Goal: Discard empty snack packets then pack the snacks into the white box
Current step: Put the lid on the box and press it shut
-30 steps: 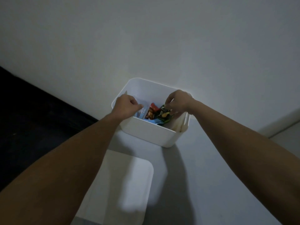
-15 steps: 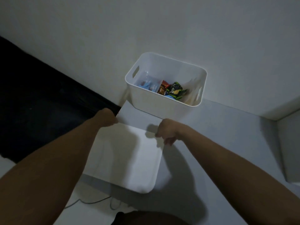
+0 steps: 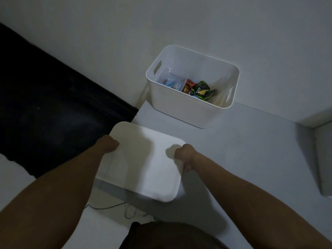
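Note:
The white box stands open on the grey table against the wall. Inside it lie several snack packets: a light blue one, a red-orange one and a green-black one. Nearer to me, a flat white lid with rounded corners is lifted off the table. My left hand grips its left edge and my right hand grips its right edge. The lid sits well short of the box, not touching it.
The grey table runs right to a raised white ledge. A dark surface fills the left. Thin cables lie on the floor below the table's front edge. The white wall backs the box.
Both hands left the box, dropped to the lid near me, and closed on its two side edges. The lid has come up off the table.

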The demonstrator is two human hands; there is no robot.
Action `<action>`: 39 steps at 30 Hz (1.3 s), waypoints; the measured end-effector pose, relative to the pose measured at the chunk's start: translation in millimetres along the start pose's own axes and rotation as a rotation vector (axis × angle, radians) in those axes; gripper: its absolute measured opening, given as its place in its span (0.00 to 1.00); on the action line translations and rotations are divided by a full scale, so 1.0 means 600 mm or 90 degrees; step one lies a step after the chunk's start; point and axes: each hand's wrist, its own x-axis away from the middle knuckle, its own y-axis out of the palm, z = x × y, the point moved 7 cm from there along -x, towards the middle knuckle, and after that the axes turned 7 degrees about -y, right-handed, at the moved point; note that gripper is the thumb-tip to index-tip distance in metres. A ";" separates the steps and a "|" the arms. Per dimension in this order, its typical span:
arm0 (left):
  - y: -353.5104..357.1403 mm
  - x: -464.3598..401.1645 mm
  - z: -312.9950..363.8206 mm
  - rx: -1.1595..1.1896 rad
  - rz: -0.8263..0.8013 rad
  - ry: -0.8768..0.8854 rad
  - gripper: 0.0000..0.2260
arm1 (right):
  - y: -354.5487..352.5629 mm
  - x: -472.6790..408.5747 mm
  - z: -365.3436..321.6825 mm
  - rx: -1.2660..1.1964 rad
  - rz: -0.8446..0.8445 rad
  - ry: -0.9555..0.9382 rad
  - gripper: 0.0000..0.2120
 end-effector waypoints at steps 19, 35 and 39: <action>-0.208 0.036 0.086 0.403 0.297 0.014 0.35 | -0.158 0.048 -0.186 -0.038 0.299 -0.264 0.20; -0.296 0.095 0.363 0.513 0.175 0.280 0.04 | -0.437 0.026 -0.201 -0.058 0.531 -0.248 0.06; -0.286 0.095 0.411 0.516 0.153 0.267 0.16 | -0.460 0.003 -0.185 -0.012 0.512 -0.234 0.04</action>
